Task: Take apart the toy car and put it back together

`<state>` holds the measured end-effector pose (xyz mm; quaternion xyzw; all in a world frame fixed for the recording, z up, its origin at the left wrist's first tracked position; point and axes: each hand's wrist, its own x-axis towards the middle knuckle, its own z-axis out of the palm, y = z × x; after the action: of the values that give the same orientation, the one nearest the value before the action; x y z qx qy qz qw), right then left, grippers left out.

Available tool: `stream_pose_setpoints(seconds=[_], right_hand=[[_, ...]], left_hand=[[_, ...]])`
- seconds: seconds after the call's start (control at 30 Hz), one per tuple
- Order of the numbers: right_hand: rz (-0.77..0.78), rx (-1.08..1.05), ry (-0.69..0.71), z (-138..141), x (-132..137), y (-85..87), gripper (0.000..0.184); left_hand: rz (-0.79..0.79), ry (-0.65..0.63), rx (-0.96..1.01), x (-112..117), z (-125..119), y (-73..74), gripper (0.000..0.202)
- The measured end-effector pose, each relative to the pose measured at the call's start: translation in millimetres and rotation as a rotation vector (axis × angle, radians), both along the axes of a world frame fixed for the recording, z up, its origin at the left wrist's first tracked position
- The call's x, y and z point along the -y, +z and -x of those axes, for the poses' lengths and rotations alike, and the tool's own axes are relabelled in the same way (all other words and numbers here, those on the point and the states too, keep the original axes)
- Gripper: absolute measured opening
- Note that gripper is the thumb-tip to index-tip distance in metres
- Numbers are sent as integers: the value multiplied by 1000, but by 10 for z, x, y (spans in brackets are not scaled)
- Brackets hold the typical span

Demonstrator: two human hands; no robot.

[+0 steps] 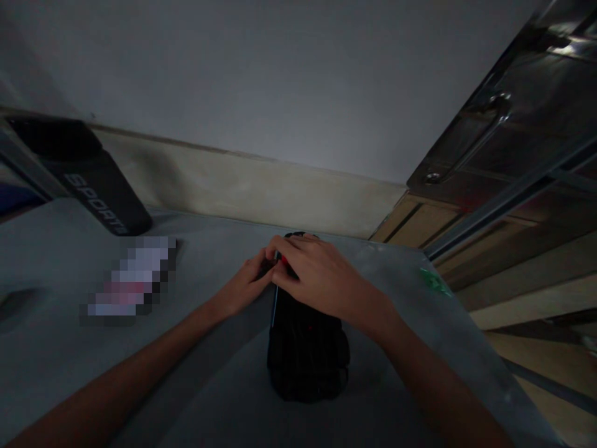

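A black toy car (308,348), apparently bottom up, lies lengthwise on the grey table (224,386). A bluish strip shows along its left side. My left hand (249,283) is closed at the far left side of the car, thumb and fingers pinched together by its edge. My right hand (321,274) arches over the car's far half, thumb and forefinger closed around a small red and silver piece (283,258). Whether that piece belongs to the car or is a separate tool I cannot tell. The fingertips of both hands nearly meet and hide the spot between them.
A dark bottle marked SPORTS (93,180) leans at the back left. A blurred-out flat item (128,280) lies before it. A scrap of green plastic (435,281) sits near the table's right edge. Behind is a wall (261,93); a metal panel with a handle (471,146) stands right.
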<state>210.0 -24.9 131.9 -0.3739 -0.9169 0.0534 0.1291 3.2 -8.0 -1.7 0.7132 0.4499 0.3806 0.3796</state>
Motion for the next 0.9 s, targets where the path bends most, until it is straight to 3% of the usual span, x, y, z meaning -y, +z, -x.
stream_pose_setpoints(seconds=[0.17,0.3,0.43,0.73,0.9], right_hand=[[-6,63,-69,5,-9,-29,17],[5,25,-1,-4,-16,-31,17],[-1,14,-5,-10,-18,-48,11],[-9,15,1,-16,-32,-59,11],[-11,0,-31,-8,-47,-80,14]], left_hand=[[1,8,27,5,-15,49,40],[14,-10,19,16,-14,79,40],[4,-8,26,14,-5,53,41],[25,-49,34,-21,8,27,45],[16,-10,40,-19,8,11,42]])
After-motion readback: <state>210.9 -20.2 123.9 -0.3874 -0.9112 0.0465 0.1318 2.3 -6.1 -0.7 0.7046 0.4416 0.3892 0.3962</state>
